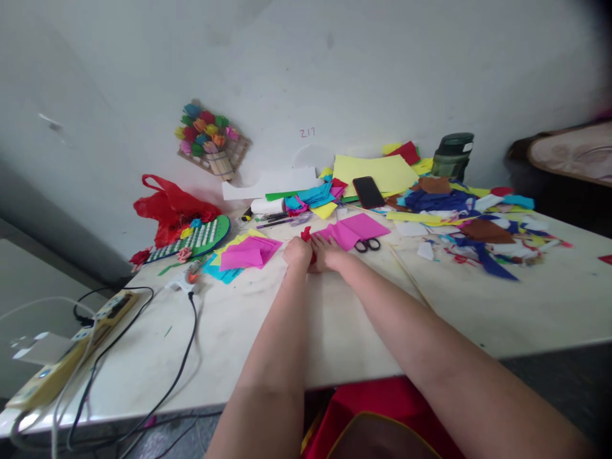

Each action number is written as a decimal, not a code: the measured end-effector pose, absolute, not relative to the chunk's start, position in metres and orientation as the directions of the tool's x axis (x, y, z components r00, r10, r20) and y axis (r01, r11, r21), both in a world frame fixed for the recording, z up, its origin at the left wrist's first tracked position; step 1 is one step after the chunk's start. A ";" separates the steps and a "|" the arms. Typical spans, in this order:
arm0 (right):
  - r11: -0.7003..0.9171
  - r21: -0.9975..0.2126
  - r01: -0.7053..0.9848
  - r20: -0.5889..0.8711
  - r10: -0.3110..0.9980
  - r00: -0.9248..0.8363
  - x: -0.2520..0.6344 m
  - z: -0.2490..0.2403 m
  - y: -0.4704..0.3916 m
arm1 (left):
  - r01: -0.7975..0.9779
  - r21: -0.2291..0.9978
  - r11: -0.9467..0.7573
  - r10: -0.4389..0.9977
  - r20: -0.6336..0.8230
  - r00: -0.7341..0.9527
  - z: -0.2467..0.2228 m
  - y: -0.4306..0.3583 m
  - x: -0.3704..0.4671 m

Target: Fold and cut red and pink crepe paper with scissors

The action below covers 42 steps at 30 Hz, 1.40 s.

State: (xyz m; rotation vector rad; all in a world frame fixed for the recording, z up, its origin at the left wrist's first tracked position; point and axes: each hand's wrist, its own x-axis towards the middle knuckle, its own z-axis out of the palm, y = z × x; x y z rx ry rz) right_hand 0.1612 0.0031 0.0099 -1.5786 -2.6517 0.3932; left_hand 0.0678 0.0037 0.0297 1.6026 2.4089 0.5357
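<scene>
Both my hands meet at mid-table around a small piece of red crepe paper (pixel 306 234). My left hand (pixel 297 252) is closed on it from the left. My right hand (pixel 326 254) grips it from the right, its fingers bent over towards the pink paper (pixel 361 228). A bit of the red paper pokes up above the hands and some shows between them; the rest is hidden. Black-handled scissors (pixel 368 245) lie just right of my right hand. To the left are pink sheets (pixel 251 252) over yellow and blue ones.
A hot glue gun (pixel 184 278) trails its cable to a power strip (pixel 71 357) on the left. Behind are a red plastic bag (pixel 169 207), a green board with flowers (pixel 208 234) and a phone (pixel 368 192). Paper scraps (pixel 488 231), a bottle (pixel 452 156) and a stick (pixel 410 277) are rightward.
</scene>
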 end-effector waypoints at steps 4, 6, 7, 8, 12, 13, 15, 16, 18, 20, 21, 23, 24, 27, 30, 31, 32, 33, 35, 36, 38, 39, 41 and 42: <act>0.466 -0.235 0.853 -0.078 0.866 -0.494 0.162 0.007 0.005 | 0.854 0.406 0.324 0.927 0.044 -0.372 0.029 0.003 0.065; 0.464 -0.246 0.851 -0.066 0.868 -0.492 0.162 0.006 0.005 | 0.857 0.404 0.319 0.927 0.057 -0.372 0.027 0.003 0.064; 0.460 -0.251 0.852 -0.064 0.870 -0.489 0.163 0.006 0.005 | 0.858 0.401 0.321 0.925 0.062 -0.374 0.027 0.003 0.064; 0.458 -0.254 0.852 -0.064 0.871 -0.488 0.163 0.006 0.005 | 0.858 0.398 0.324 0.924 0.061 -0.377 0.026 0.003 0.064; 0.466 -0.252 0.848 -0.055 0.868 -0.494 0.163 0.005 0.005 | 0.861 0.386 0.333 0.929 0.023 -0.369 0.030 0.001 0.065; 0.472 -0.250 0.845 -0.051 0.865 -0.499 0.163 0.005 0.005 | 0.862 0.386 0.329 0.932 0.013 -0.362 0.031 0.001 0.065; 0.487 -0.246 0.838 -0.044 0.858 -0.512 0.162 0.004 0.006 | 0.860 0.396 0.321 0.936 0.004 -0.351 0.031 0.000 0.064; 0.494 -0.246 0.834 -0.038 0.855 -0.518 0.162 0.004 0.006 | 0.857 0.407 0.316 0.937 0.009 -0.349 0.031 0.000 0.063; 0.501 -0.251 0.828 -0.020 0.853 -0.522 0.162 0.004 0.005 | 0.851 0.432 0.299 0.937 0.039 -0.348 0.028 0.001 0.061; 0.504 -0.261 0.824 -0.001 0.853 -0.522 0.164 0.004 0.005 | 0.848 0.452 0.277 0.932 0.088 -0.351 0.024 0.001 0.058; 0.507 -0.265 0.820 0.006 0.852 -0.524 0.165 0.005 0.006 | 0.849 0.458 0.263 0.930 0.115 -0.350 0.022 0.001 0.056; 0.512 -0.270 0.816 0.005 0.848 -0.530 0.169 0.006 0.007 | 0.851 0.466 0.242 0.925 0.152 -0.347 0.020 0.000 0.053; 0.506 -0.269 0.819 -0.001 0.850 -0.526 0.171 0.007 0.008 | 0.852 0.468 0.236 0.923 0.165 -0.346 0.020 -0.001 0.052; 0.462 -0.261 0.848 -0.026 0.874 -0.485 0.178 0.007 0.013 | 0.853 0.472 0.224 0.918 0.192 -0.347 0.020 -0.004 0.047; 0.434 -0.247 0.866 -0.034 0.890 -0.455 0.183 0.006 0.018 | 0.841 0.495 0.220 0.910 0.206 -0.359 0.020 -0.003 0.044; 0.433 -0.243 0.868 -0.033 0.890 -0.454 0.184 0.005 0.019 | 0.832 0.509 0.220 0.907 0.207 -0.366 0.019 -0.002 0.043; 0.433 -0.241 0.869 -0.032 0.891 -0.453 0.185 0.005 0.021 | 0.824 0.523 0.218 0.904 0.209 -0.373 0.018 0.000 0.042; 0.433 -0.241 0.869 -0.030 0.891 -0.452 0.185 0.004 0.021 | 0.816 0.537 0.213 0.902 0.213 -0.376 0.017 0.001 0.042; 0.429 -0.243 0.870 -0.028 0.894 -0.448 0.185 0.002 0.022 | 0.808 0.557 0.192 0.899 0.230 -0.372 0.015 0.003 0.040; 0.427 -0.244 0.871 -0.028 0.894 -0.446 0.185 0.002 0.022 | 0.805 0.565 0.180 0.899 0.238 -0.368 0.015 0.004 0.040; 0.430 -0.247 0.868 -0.027 0.893 -0.450 0.186 0.003 0.021 | 0.800 0.578 0.163 0.900 0.245 -0.361 0.014 0.005 0.039; 0.435 -0.250 0.865 -0.025 0.890 -0.455 0.186 0.004 0.021 | 0.796 0.584 0.160 0.901 0.243 -0.360 0.014 0.005 0.039; 0.448 -0.270 0.852 0.005 0.886 -0.464 0.188 0.009 0.020 | 0.787 0.596 0.160 0.904 0.231 -0.359 0.016 0.004 0.039; 0.456 -0.292 0.841 0.043 0.884 -0.465 0.190 0.013 0.020 | 0.783 0.602 0.158 0.907 0.225 -0.356 0.017 0.004 0.039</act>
